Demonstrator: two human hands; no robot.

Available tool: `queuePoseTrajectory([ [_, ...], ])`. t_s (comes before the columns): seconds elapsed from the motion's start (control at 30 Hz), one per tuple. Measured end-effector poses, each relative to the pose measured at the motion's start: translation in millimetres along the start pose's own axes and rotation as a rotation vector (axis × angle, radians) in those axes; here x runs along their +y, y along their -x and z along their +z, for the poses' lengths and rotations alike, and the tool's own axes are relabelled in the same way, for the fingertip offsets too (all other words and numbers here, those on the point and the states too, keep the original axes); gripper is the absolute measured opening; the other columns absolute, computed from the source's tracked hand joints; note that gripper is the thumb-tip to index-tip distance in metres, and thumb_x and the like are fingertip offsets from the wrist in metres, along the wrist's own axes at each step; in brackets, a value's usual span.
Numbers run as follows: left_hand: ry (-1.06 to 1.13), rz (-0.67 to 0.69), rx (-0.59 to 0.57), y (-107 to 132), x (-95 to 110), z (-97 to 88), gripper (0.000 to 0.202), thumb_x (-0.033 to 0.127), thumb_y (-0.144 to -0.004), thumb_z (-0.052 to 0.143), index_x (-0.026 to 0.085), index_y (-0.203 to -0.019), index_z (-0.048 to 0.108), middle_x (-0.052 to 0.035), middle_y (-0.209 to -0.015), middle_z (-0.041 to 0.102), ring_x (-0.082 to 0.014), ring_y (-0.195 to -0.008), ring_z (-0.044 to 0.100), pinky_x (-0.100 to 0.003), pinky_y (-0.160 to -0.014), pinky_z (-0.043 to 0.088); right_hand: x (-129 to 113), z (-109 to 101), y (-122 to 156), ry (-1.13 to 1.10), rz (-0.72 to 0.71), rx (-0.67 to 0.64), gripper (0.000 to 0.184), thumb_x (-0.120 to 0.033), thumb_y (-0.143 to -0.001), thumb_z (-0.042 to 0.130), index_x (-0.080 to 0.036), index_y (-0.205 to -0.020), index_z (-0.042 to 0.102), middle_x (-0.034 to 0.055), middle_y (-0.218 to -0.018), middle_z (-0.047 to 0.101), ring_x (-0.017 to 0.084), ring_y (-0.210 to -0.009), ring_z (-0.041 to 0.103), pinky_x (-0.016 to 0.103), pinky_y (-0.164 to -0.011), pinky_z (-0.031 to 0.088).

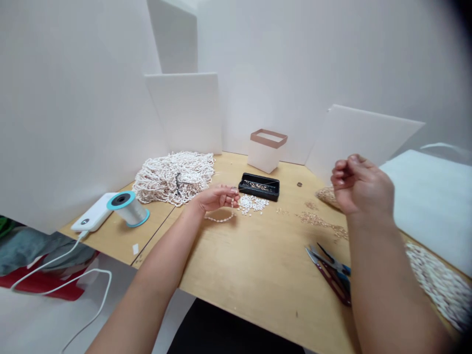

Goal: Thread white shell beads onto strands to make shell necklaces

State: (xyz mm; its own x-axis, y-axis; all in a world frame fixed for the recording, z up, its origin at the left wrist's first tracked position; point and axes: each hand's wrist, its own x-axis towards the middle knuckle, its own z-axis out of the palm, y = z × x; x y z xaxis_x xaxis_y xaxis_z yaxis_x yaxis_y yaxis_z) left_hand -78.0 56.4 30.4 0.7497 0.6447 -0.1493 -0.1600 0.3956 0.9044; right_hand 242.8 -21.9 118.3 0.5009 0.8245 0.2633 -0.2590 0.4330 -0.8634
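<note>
My left hand [216, 198] reaches over the wooden table [258, 275] with fingers curled, pinching the end of a short strand of white beads [220, 218] that curves down onto the table. Just right of it lies a small heap of loose white beads [253, 203], in front of a black tray [259, 186]. My right hand [359, 186] is raised above the table's right side, fingers curled into a loose fist; what it holds, if anything, is too fine to see.
A big pile of white bead strands [173, 177] lies at the back left, beside a spool of clear thread [129, 208] and a white power bank [92, 219] with cable. Thread snips [330, 273], small tan beads [317, 220], a pink-rimmed white box [266, 150] and more bead strands [438, 282] lie to the right.
</note>
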Motion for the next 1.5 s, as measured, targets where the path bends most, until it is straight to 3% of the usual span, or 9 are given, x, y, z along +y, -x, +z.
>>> queuePoseTrajectory([
  [0.27,-0.162,0.022,0.021,18,14,-4.3,0.025,0.031,-0.072,0.075,0.013,-0.085,0.064,-0.0006,-0.070,0.056,-0.0045,-0.049,0.044,-0.017,-0.043,0.037,-7,1,3,0.043,0.047,-0.012,0.027,-0.019,-0.053,0.078,-0.021,-0.071,0.058,0.0003,-0.066,0.049,0.010,-0.054,0.041,0.027,-0.047,0.020],
  [0.5,-0.931,-0.242,-0.191,9,-5,17.5,0.013,0.030,-0.069,0.072,0.017,-0.071,0.072,-0.0034,-0.061,0.065,-0.0149,-0.053,0.058,-0.024,-0.048,0.041,-1,5,11,0.227,0.176,-0.279,0.029,-0.028,-0.061,0.083,-0.021,-0.080,0.062,-0.0023,-0.055,0.046,0.010,-0.048,0.037,0.026,-0.045,0.019],
  [0.7,-1.195,0.000,-0.120,6,-7,29.3,0.011,0.028,-0.070,0.072,0.018,-0.074,0.076,-0.0050,-0.069,0.071,-0.0167,-0.059,0.061,-0.024,-0.054,0.039,3,1,14,0.534,0.202,-0.488,0.035,-0.045,-0.070,0.078,-0.023,-0.091,0.062,-0.0014,-0.059,0.055,0.012,-0.048,0.046,0.026,-0.044,0.034],
  [0.77,-1.196,0.119,-0.048,12,6,27.8,0.017,0.032,-0.076,0.066,0.018,-0.080,0.075,-0.0053,-0.072,0.071,-0.0166,-0.063,0.061,-0.024,-0.058,0.040,3,1,15,0.551,0.181,-0.496,0.042,-0.048,-0.068,0.078,-0.023,-0.098,0.062,0.0001,-0.063,0.059,0.015,-0.052,0.052,0.028,-0.048,0.041],
  [0.9,-1.369,0.311,0.434,6,29,10.9,0.024,0.035,-0.081,0.060,0.015,-0.075,0.073,-0.0078,-0.069,0.068,-0.0171,-0.061,0.056,-0.028,-0.062,0.037,-1,3,19,0.554,0.152,-0.495,0.045,-0.049,-0.071,0.076,-0.024,-0.104,0.059,0.0024,-0.069,0.065,0.018,-0.060,0.059,0.031,-0.054,0.048],
  [0.97,-1.459,0.236,0.561,-8,33,-2.7,0.019,0.030,-0.078,0.062,0.015,-0.076,0.073,-0.0106,-0.074,0.069,-0.0192,-0.065,0.057,-0.029,-0.066,0.037,-3,6,23,0.584,0.148,-0.505,0.043,-0.047,-0.074,0.074,-0.023,-0.105,0.056,0.0025,-0.072,0.067,0.018,-0.063,0.062,0.032,-0.059,0.051],
  [1.13,-1.542,-0.095,0.516,-44,28,-28.6,0.009,0.011,-0.057,0.068,0.015,-0.064,0.071,-0.0109,-0.067,0.067,-0.0226,-0.066,0.058,-0.032,-0.070,0.039,-4,15,31,0.503,0.192,-0.554,0.048,-0.038,-0.070,0.079,-0.019,-0.106,0.054,0.0068,-0.086,0.071,0.021,-0.079,0.069,0.036,-0.074,0.056],
  [1.33,-1.575,-0.162,0.553,-62,17,-39.9,0.010,0.010,-0.051,0.068,0.013,-0.046,0.060,-0.0113,-0.052,0.060,-0.0258,-0.070,0.058,-0.034,-0.073,0.040,-8,21,37,0.398,0.160,-0.568,0.048,-0.040,-0.068,0.082,-0.019,-0.104,0.060,0.0087,-0.087,0.074,0.023,-0.082,0.072,0.041,-0.082,0.058],
  [1.5,-1.647,-0.203,0.528,-68,17,-43.5,0.008,0.015,-0.056,0.067,0.009,-0.051,0.064,-0.0128,-0.058,0.063,-0.0247,-0.074,0.058,-0.033,-0.074,0.041,-17,26,44,0.415,0.152,-0.470,0.047,-0.035,-0.072,0.080,-0.018,-0.113,0.064,0.0096,-0.091,0.076,0.023,-0.086,0.072,0.041,-0.086,0.059],
])
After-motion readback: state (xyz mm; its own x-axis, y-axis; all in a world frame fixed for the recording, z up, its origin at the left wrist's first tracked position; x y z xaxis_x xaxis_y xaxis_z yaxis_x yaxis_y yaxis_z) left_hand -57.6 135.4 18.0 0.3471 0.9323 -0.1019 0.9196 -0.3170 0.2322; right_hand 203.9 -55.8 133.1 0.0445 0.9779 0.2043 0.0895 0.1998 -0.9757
